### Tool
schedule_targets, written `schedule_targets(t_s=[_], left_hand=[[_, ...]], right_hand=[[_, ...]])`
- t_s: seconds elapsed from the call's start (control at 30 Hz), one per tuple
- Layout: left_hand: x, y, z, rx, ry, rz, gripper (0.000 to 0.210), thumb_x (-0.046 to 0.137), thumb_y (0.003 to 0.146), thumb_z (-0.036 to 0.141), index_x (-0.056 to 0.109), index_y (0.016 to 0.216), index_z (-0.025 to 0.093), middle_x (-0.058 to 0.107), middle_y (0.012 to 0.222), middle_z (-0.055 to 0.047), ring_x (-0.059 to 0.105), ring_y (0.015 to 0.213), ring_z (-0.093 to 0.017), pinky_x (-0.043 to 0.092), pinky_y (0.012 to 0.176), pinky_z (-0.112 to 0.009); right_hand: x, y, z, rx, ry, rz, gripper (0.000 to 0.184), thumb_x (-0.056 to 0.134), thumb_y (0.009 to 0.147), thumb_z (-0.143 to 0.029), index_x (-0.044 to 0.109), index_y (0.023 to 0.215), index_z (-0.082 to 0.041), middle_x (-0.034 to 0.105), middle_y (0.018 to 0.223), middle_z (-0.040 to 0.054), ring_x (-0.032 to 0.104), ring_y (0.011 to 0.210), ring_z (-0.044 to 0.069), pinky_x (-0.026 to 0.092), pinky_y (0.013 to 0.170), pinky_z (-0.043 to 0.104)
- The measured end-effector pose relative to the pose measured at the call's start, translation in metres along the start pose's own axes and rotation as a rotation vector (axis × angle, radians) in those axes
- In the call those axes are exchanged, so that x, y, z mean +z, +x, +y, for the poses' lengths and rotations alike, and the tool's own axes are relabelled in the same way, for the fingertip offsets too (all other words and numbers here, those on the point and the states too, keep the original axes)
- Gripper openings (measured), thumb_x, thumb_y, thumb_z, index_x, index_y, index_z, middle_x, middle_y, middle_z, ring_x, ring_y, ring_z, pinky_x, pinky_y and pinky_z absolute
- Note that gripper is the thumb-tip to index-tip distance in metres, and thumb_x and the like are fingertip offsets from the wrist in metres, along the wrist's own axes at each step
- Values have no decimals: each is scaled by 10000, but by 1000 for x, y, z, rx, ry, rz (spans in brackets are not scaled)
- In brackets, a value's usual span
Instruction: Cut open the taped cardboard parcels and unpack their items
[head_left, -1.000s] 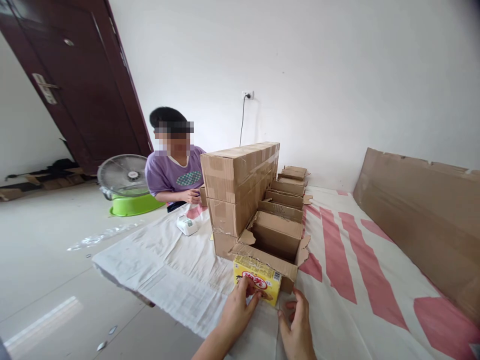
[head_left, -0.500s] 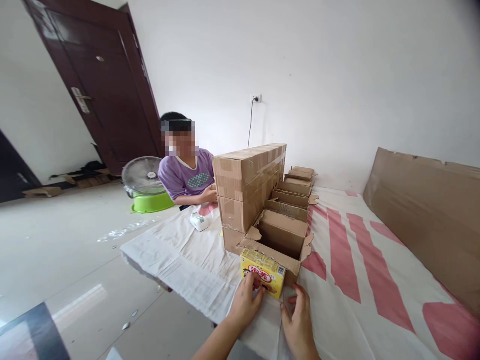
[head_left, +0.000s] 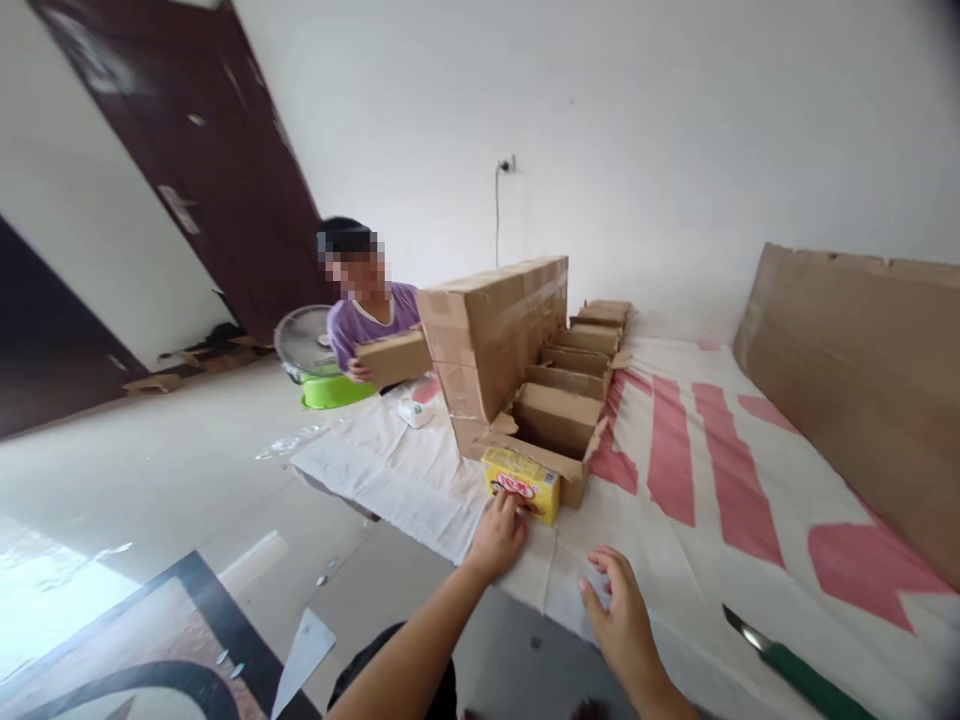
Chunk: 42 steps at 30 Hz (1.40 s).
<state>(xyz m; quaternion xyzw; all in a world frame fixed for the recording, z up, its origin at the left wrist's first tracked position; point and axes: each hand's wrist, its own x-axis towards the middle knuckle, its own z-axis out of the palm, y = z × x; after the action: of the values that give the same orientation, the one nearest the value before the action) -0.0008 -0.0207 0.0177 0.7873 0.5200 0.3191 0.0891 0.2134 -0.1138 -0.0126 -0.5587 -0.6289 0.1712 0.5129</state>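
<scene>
A small yellow box [head_left: 525, 482] with red and white print stands on the cloth, against the near end of an open cardboard carton [head_left: 559, 412]. My left hand [head_left: 496, 535] has its bent fingers pressed to the front of the yellow box; its thumb is hard to make out. Nothing is in my right hand [head_left: 619, 610], which hovers open near the table's front edge, fingers curved and apart from the thumb. Several more open cartons stretch in a row behind the first. Taped brown boxes [head_left: 495, 345] are stacked along their left side.
A green-handled knife [head_left: 799, 665] lies at the lower right. Across the table, a person in purple [head_left: 375, 320] holds a brown box [head_left: 394, 360]. A large cardboard sheet [head_left: 855, 380] stands at right. A white object [head_left: 416, 410] rests on the white-and-red cloth [head_left: 682, 450].
My right hand has drawn back from the yellow box toward me. My left hand stays on it. The other person has raised a brown box into view. The camera has shifted, showing the knife.
</scene>
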Motion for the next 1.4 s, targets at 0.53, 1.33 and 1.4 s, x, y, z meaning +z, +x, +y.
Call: schedule_targets(t_s=[0.53,1.33,1.4], left_hand=[[0,1,5,75,42,133,136,445,847,123,547,818,209,583,898,-40,626,803,-192,537,740,-341],[-135,2,-51,-430,230,376,355,444,892,299,685,1152,283,618,1314,-26,403,1366,-293,263,1180,-510],[-148,-12,-56,-424,210,373,342,454,879,303,706,1109,291,657,1268,-11,451,1339,-285,313,1160,-505]], right_hand=[[-15,-21,-2,-196,23,-83,138,446,783,-118,554,791,-203,595,738,8,587,621,135,461,599,230],[-28,-23,0,-109,154,-174,148,454,898,-238,579,825,-207,602,758,19,597,657,156,480,607,249],[-29,-23,-2,-111,147,-185,146,451,898,-232,575,825,-208,598,759,18,591,658,155,474,608,250]])
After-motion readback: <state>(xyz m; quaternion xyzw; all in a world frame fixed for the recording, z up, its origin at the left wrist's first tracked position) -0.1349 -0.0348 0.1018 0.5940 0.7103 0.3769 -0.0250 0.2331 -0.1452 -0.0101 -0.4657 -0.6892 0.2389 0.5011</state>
